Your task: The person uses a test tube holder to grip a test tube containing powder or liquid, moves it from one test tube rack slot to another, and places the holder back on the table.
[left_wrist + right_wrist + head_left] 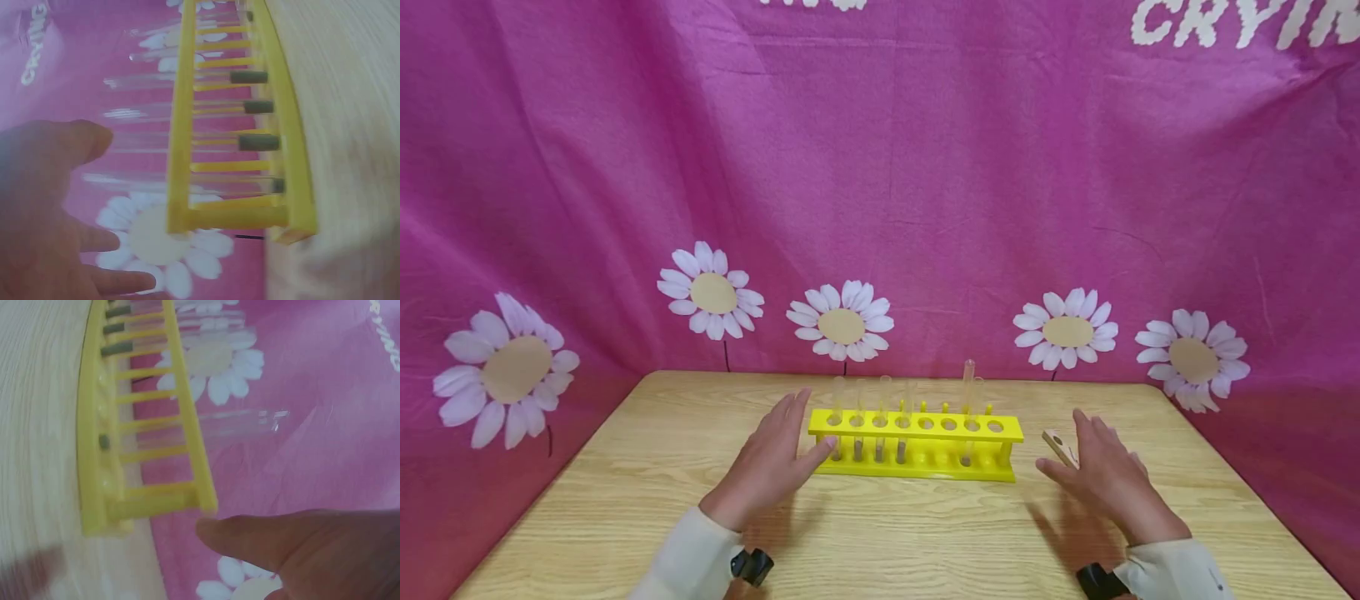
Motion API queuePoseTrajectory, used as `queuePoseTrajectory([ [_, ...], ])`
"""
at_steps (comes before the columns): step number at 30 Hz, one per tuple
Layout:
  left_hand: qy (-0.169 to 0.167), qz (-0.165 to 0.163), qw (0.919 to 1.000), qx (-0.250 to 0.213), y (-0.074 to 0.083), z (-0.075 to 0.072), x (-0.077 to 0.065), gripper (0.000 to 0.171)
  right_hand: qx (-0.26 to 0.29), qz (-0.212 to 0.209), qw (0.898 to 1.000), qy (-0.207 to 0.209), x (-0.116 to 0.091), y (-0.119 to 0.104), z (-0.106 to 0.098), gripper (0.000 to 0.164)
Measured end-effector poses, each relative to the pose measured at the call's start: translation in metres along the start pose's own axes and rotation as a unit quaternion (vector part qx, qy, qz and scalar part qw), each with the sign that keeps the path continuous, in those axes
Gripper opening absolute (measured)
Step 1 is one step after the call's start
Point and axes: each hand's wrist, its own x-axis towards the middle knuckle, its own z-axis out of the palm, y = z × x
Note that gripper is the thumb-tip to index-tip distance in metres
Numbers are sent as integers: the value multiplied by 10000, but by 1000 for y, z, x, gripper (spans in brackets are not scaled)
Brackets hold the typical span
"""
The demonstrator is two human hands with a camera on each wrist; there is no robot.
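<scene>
A yellow test tube rack (pixel 917 477) stands on the table, with several clear test tubes (pixel 125 114) upright in its left holes and dark material at their bottoms. Toward the right end, another test tube (pixel 244 425) rises from the rack, a little dark material at its base. My left hand (pixel 771 458) is beside the rack's left end, fingers extended and thumb overlapping the corner in the head view. Off the right end, my right hand (pixel 1108 475) hovers with spread fingers, holding nothing. A wooden test tube clamp (pixel 1058 447) lies beside it, partly hidden behind the fingers.
The wood-grain table (pixel 895 542) extends in front of and around the rack. Behind it and at both sides hangs a magenta cloth (pixel 940 183) with printed daisies and white lettering. Dark wrist devices (pixel 752 567) sit below both hands.
</scene>
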Motion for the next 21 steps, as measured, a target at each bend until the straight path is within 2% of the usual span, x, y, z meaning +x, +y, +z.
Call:
queuePoseTrajectory([
  [6,-60,-321,9951,-932,-12,7,8,79,248,186,9990,-333,10,17,3,105],
  [10,30,-278,9905,-1348,-20,11,14,73,197,337,9981,-486,13,26,6,97],
  [15,190,-251,9848,-1711,-28,17,17,64,161,578,9953,-766,16,37,12,89],
  [21,205,-476,9779,-2024,-32,24,20,57,171,879,9895,-1136,18,49,17,89],
])
